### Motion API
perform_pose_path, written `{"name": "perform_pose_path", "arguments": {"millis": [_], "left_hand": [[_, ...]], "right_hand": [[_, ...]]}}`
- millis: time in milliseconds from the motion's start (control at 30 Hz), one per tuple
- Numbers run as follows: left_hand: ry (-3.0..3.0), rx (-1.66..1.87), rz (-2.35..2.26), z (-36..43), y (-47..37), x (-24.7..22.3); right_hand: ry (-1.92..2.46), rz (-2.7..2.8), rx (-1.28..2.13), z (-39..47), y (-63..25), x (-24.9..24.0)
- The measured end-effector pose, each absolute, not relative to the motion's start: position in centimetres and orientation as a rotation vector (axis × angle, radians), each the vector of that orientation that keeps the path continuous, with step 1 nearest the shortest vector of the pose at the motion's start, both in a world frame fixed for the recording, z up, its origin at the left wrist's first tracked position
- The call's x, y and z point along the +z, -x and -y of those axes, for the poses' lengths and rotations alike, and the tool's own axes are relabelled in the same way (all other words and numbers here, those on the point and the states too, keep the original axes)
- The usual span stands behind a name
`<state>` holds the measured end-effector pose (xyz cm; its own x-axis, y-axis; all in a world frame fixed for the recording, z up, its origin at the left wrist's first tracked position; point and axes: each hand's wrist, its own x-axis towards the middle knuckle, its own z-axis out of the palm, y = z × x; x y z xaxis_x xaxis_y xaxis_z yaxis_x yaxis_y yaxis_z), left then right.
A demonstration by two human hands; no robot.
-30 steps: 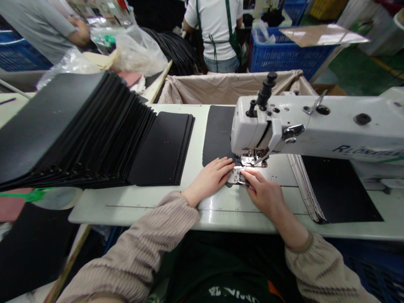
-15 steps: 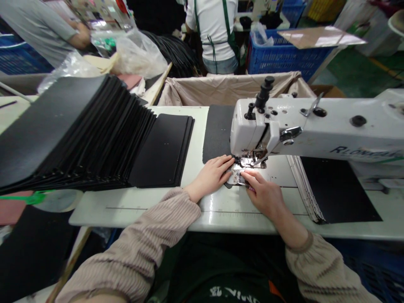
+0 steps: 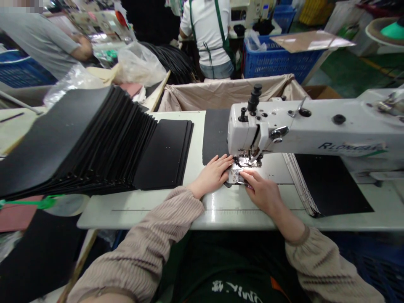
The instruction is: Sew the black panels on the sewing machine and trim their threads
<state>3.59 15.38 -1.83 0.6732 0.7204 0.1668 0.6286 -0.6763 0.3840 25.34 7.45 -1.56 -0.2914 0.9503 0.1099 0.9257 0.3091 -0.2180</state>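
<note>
My left hand (image 3: 216, 174) lies flat, fingers stretched, on the near edge of a black leather-like sheet (image 3: 216, 132) beside the presser foot. That sheet runs back under the head of a white sewing machine (image 3: 244, 130). In front of the needle, my right hand (image 3: 263, 189) has its fingertips at the lit metal plate (image 3: 235, 174). Its fingers are bent and drawn together; whatever lies under them is hidden. The needle area is partly blocked by the presser foot (image 3: 248, 162).
A tall fanned stack of black sheets (image 3: 85, 126) and a lower pile (image 3: 162, 155) stand left. Right of my hand lies another black pile with pale edges (image 3: 331, 185). Behind the table is a cloth-lined bin (image 3: 202, 97). Two people work beyond, near a blue crate (image 3: 280, 63).
The view has shifted slightly, so the machine sits a little further left and the left stack a little lower. Both hands keep nearly the same place at the presser foot.
</note>
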Motion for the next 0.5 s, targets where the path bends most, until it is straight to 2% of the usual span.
{"name": "perform_pose_path", "arguments": {"millis": [500], "left_hand": [[-2.594,0.555,-1.228,-15.34,-3.93,-2.16]], "right_hand": [[1.708,2.262,0.215,-7.18,-25.22,-1.23]]}}
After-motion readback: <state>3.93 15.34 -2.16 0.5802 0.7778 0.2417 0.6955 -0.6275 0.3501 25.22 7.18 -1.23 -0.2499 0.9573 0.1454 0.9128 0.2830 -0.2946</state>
